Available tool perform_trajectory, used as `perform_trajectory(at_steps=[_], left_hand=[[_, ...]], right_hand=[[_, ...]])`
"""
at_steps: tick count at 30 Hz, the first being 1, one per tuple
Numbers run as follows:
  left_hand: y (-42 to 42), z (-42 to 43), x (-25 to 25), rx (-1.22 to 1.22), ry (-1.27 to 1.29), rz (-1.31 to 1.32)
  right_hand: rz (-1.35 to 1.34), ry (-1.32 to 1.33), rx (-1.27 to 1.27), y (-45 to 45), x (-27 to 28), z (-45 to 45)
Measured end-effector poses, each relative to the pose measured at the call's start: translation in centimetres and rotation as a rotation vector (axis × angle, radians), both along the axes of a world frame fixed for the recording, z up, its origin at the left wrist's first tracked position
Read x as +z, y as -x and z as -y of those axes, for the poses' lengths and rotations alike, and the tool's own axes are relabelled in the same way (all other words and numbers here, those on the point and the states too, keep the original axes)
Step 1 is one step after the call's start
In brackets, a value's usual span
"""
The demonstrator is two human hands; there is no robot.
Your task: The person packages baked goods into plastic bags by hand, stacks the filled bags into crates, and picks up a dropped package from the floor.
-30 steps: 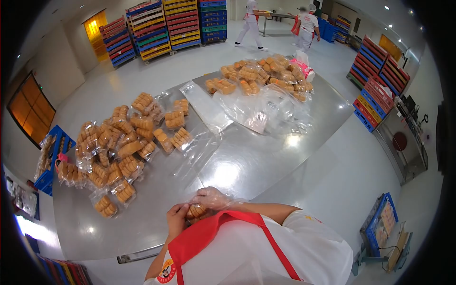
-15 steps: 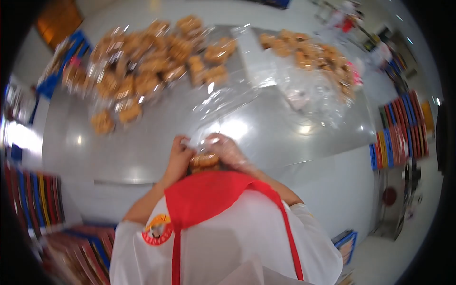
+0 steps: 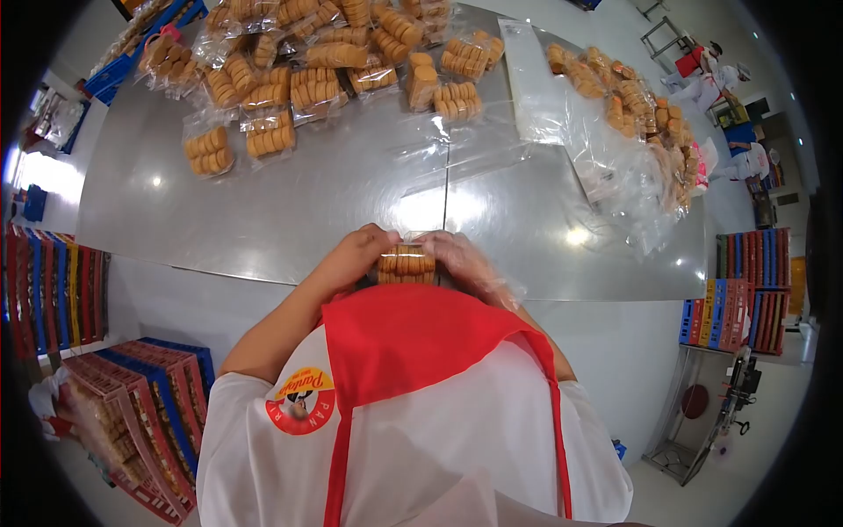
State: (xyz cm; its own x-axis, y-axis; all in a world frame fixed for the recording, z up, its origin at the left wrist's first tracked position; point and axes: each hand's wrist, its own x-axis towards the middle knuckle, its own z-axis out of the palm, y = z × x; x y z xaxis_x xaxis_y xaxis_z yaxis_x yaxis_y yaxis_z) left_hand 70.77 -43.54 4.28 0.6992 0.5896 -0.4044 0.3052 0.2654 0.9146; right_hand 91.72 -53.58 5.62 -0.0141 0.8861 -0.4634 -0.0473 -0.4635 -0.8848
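Observation:
Between my two hands, close to the red apron, is a clear bag of round cookies [image 3: 406,261] stacked in rows. My left hand [image 3: 360,255] grips the bag's upper left corner with its fingers closed. On the other side my right hand [image 3: 457,259], which looks covered by a thin clear plastic glove, holds the upper right corner. The bag's lower end is hidden by the apron. Beyond my hands, many similar bagged cookies [image 3: 316,88] are heaped at the table's far left.
The steel table [image 3: 290,202] stretches ahead of me. At its right lie clear plastic bags [image 3: 619,189] and loose cookies [image 3: 628,97]. Stacked coloured crates stand at the right [image 3: 746,281] and lower left [image 3: 158,395]. Co-workers [image 3: 702,75] are at the far right.
My view has shifted, so the heaps sit higher and farther right in it. Both hands stay at the bag, whose cookie rows now show more clearly.

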Motion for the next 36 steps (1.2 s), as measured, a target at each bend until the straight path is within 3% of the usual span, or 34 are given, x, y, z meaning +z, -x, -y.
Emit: perform_trajectory(at_steps=[2,5,10,11,13,16,17,20,23,24,26,28,31,36], left_hand=[[0.2,0.1,0.8,-0.118,-0.205,-0.069],[0.1,0.3,1.6,-0.252,-0.375,-0.171],[-0.1,0.4,1.5,-0.208,-0.398,-0.195],[-0.2,0.3,1.3,-0.183,-0.344,-0.167],[-0.6,-0.1,1.1,-0.138,-0.234,-0.113],[-2.1,-0.7,2.2,0.029,0.458,0.226],[-3.1,-0.3,3.2,0.094,0.538,0.313],[-6.6,1.4,7.2,0.228,0.694,0.494],[-6.3,-0.4,7.6,-0.127,0.714,0.34],[-6.1,-1.4,7.3,-0.121,0.577,0.29],[-6.3,-2.5,5.8,0.132,-0.197,0.295],[-6.7,-4.2,6.6,0.108,-1.408,0.041],[-7.7,-5.7,6.6,-0.199,-1.887,-0.049],[-9.8,-8.8,6.1,-0.608,-1.975,0.108]], right_hand=[[-0.245,0.058,-0.027,0.7,1.5,1.1],[-0.385,0.097,-0.043,0.9,1.1,1.6],[-0.213,0.128,-0.068,0.9,3.8,1.7],[-0.153,0.134,-0.096,0.9,4.9,1.8],[-0.415,0.005,-0.103,-0.3,0.3,1.1],[-0.808,-0.357,-0.114,-1.0,0.9,-0.1],[-0.94,-0.507,-0.12,-0.8,2.3,-0.2],[-0.629,-0.694,-0.29,-0.1,5.8,-0.7],[-0.714,-0.622,-0.396,-1.4,7.6,0.5],[-0.798,-0.652,-0.39,-1.8,8.2,1.2],[-0.957,-0.715,-0.384,-2.6,9.3,3.1],[-1.074,-0.746,-0.36,-3.0,10.4,5.0],[-1.149,-0.787,-0.351,-3.3,10.7,6.9],[-1.127,-0.838,-0.414,-2.9,10.8,9.1]])
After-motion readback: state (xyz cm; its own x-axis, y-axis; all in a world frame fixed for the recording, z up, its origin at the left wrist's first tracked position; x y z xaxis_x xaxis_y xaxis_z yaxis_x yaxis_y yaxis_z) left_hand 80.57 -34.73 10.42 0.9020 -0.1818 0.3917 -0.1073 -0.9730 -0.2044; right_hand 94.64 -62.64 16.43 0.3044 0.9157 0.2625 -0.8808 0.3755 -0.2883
